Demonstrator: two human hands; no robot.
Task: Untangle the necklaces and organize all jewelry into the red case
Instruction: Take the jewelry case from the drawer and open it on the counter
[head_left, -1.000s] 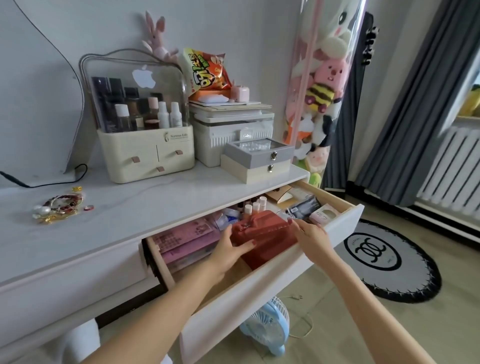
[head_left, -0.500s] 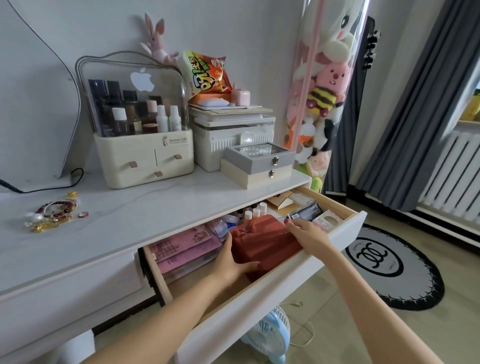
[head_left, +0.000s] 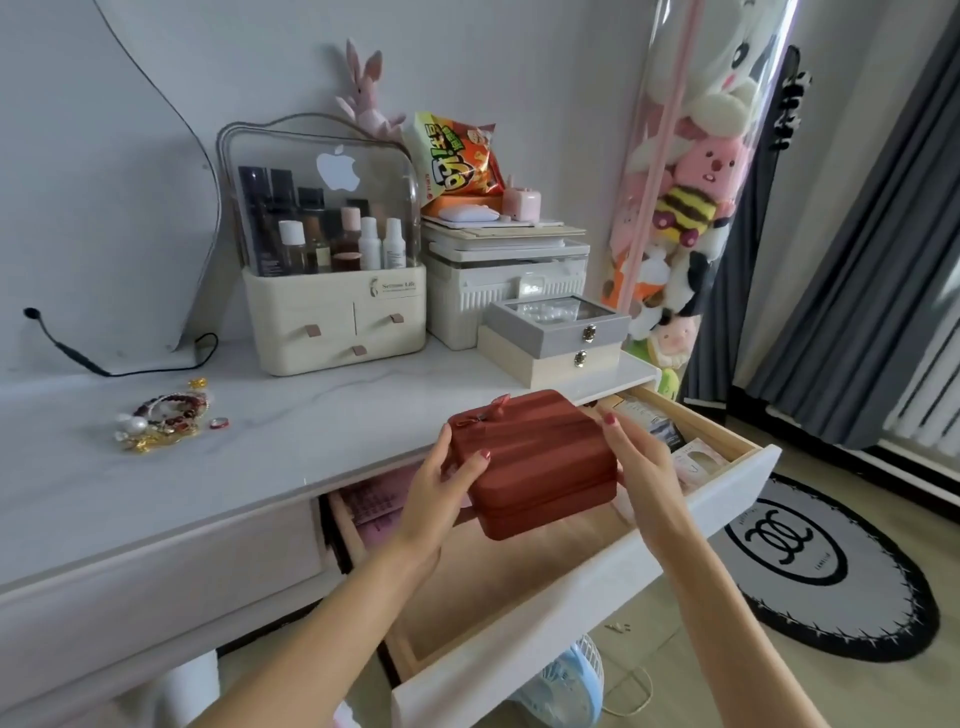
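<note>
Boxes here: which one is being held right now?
The red case, gripped by both hands above the open drawer; the grey box sits stacked on the desk.

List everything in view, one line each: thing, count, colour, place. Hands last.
red case: one, red, held above open drawer
jewelry pile: one tangle, gold, red, pearl, tabletop left
ring: one, red, beside pile
drawer: one, white front, pulled open
cosmetics organizer: one, cream, clear lid, back
stacked boxes: two, grey on beige, table's right end
snack bag: one, orange, back
fan: one, blue, floor
rug: one, grey-black, floor
left hand: grips case's left side
right hand: grips case's right side
</note>
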